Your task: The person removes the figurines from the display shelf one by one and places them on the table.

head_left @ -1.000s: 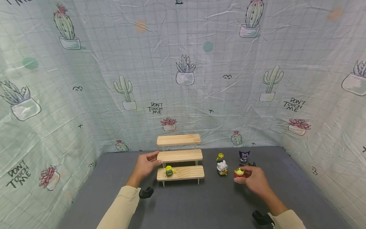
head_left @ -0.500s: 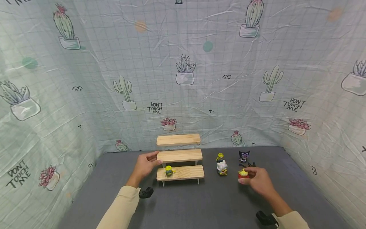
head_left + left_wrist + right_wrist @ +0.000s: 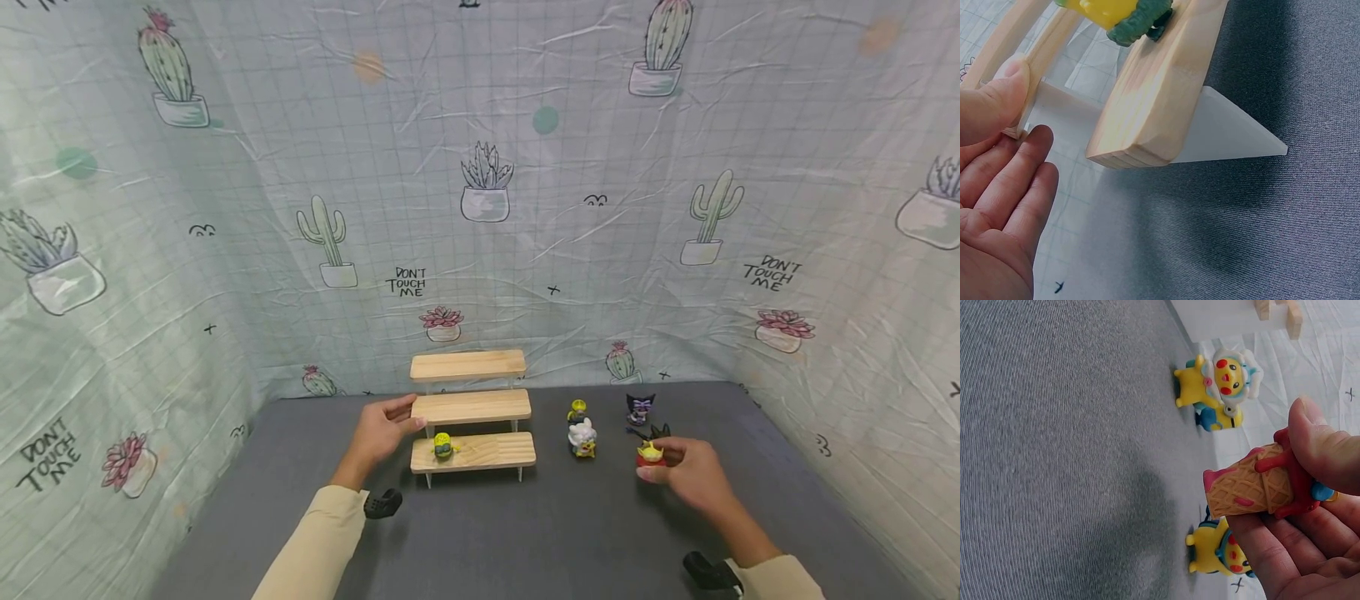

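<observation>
My left hand (image 3: 378, 433) holds the left end of the middle board of a three-step wooden display stand (image 3: 498, 450), thumb on top and fingers below. One small yellow-and-green figurine (image 3: 442, 447) stands on the lowest step, toward its left end. My right hand (image 3: 693, 475) holds an ice-cream-cone figurine (image 3: 1250, 481) between thumb and fingers, over the table right of the stand. It has a waffle-cone base, red drips and a yellow top, seen in the head view. In the right wrist view the cone is tilted, its base off the table.
Right of the stand are a white-hooded yellow figurine (image 3: 582, 439) and a yellow-and-blue one (image 3: 577, 411) behind it. Farther right is a black-and-purple figurine (image 3: 640, 408). A yellow figurine (image 3: 1210, 550) with dark ears is partly hidden by my right hand. A cactus-print cloth (image 3: 555, 250) hangs behind the grey table.
My right hand has moved to the right with the ice-cream-cone figurine, away from the white-hooded figurine. My left hand and the stand have stayed in place.
</observation>
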The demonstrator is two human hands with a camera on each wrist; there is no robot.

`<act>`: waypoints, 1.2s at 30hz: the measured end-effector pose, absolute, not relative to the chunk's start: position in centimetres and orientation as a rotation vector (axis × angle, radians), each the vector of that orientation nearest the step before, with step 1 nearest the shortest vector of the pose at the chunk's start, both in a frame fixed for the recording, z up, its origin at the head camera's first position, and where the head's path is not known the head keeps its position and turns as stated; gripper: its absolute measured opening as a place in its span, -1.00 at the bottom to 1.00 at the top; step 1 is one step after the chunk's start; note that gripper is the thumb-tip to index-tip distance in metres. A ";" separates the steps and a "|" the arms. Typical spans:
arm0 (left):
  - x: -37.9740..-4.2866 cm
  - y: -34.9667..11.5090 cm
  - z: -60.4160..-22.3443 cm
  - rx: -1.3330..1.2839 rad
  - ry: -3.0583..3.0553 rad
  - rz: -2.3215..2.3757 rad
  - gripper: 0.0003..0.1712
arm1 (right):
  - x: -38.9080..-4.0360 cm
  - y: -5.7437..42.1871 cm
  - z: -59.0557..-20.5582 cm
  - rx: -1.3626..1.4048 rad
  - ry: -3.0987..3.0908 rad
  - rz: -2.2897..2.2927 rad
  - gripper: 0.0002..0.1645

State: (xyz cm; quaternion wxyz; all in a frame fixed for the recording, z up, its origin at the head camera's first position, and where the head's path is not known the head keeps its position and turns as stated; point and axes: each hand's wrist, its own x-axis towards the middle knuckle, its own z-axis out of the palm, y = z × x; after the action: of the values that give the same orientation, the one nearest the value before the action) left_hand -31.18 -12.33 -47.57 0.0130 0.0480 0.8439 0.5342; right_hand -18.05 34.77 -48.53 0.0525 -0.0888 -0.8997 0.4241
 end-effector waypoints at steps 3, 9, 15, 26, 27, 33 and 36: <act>-31.2 -12.3 -47.5 0.150 2.623 1.668 -0.35 | -18.0 35.0 -48.5 -0.275 -2.738 1.289 -0.26; -31.2 -12.4 -47.4 0.157 2.617 1.676 -0.35 | -17.8 35.3 -48.4 -0.271 -2.736 1.294 -0.27; -31.0 -12.6 -47.4 0.206 2.629 1.668 -0.36 | -17.4 35.7 -48.5 -0.263 -2.743 1.329 -0.22; -31.0 -12.5 -47.5 0.204 2.621 1.675 -0.37 | -17.4 36.4 -48.8 -0.311 -2.734 1.339 -0.19; -31.0 -12.5 -47.5 0.201 2.621 1.677 -0.37 | -17.4 36.4 -48.8 -0.315 -2.736 1.337 -0.18; -31.0 -12.4 -47.5 0.190 2.626 1.676 -0.37 | -17.3 36.9 -49.1 -0.331 -2.740 1.338 -0.18; -31.0 -12.3 -47.4 0.185 2.620 1.679 -0.36 | -17.2 37.2 -49.2 -0.325 -2.732 1.352 -0.17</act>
State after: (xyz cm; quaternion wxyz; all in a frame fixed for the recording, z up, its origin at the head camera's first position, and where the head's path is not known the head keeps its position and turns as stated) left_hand -30.98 -12.32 -47.38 0.0122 0.0592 0.8403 0.5387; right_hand -17.22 37.21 -49.16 0.0379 -0.1061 -0.8905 0.4408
